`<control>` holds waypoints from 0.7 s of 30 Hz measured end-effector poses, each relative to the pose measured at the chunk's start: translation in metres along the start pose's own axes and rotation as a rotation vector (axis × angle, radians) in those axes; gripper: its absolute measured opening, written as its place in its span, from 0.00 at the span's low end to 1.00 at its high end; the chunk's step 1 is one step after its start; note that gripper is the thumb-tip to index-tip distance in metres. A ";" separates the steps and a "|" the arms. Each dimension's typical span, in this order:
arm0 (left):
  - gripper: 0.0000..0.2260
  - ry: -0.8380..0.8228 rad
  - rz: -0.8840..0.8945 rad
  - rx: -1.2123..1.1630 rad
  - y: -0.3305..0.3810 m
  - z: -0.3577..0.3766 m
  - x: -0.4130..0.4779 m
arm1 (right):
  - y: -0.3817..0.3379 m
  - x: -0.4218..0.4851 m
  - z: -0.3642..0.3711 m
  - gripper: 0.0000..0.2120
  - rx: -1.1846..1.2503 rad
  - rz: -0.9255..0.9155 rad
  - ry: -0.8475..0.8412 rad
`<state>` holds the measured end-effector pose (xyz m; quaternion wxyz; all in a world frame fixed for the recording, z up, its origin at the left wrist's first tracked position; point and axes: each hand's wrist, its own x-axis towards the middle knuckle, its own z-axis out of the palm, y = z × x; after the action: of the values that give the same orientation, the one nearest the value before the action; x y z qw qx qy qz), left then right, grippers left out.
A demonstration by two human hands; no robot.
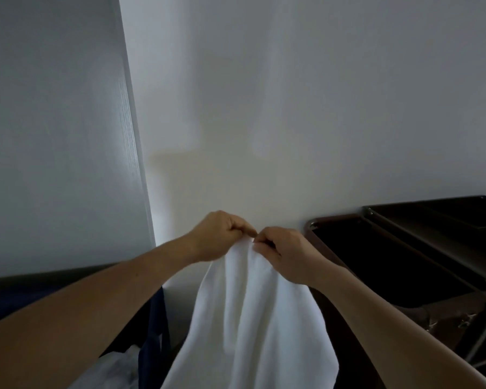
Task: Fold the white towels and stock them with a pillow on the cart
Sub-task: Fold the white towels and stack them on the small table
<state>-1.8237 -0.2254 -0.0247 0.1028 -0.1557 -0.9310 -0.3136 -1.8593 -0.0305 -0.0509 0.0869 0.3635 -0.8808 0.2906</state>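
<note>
Dim, cool grey light. The wall (pixel 306 94) carries faint soft shadows, with a brighter strip beside the left panel (pixel 54 136). The towel (pixel 250 318) is brightest, while the dark cart (pixel 390 256) loses detail. The focus is slightly soft, and straight lines bow towards the edges.

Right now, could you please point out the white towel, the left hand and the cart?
white towel (pixel 247 318): head view, middle of the hanging cloth.
left hand (pixel 219 234): head view, the back of the hand.
cart (pixel 337 217): head view, its brown far rim.
</note>
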 end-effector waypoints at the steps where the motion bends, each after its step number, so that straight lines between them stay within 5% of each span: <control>1: 0.18 -0.048 -0.005 -0.002 -0.001 0.002 -0.001 | 0.000 0.001 0.000 0.07 0.012 0.008 0.010; 7: 0.13 -0.290 0.028 0.081 -0.012 -0.002 -0.001 | 0.005 -0.003 0.009 0.06 0.167 0.058 0.117; 12: 0.04 -0.325 0.050 0.007 -0.012 -0.008 0.005 | 0.002 -0.010 0.009 0.06 0.251 0.036 0.111; 21: 0.05 -0.269 0.047 0.005 -0.021 -0.005 0.005 | 0.009 -0.029 0.027 0.13 0.533 0.127 0.146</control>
<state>-1.8356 -0.2428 -0.0309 -0.0151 -0.2179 -0.9333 -0.2850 -1.8433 -0.0241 -0.0877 0.0329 0.2956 -0.7858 0.5423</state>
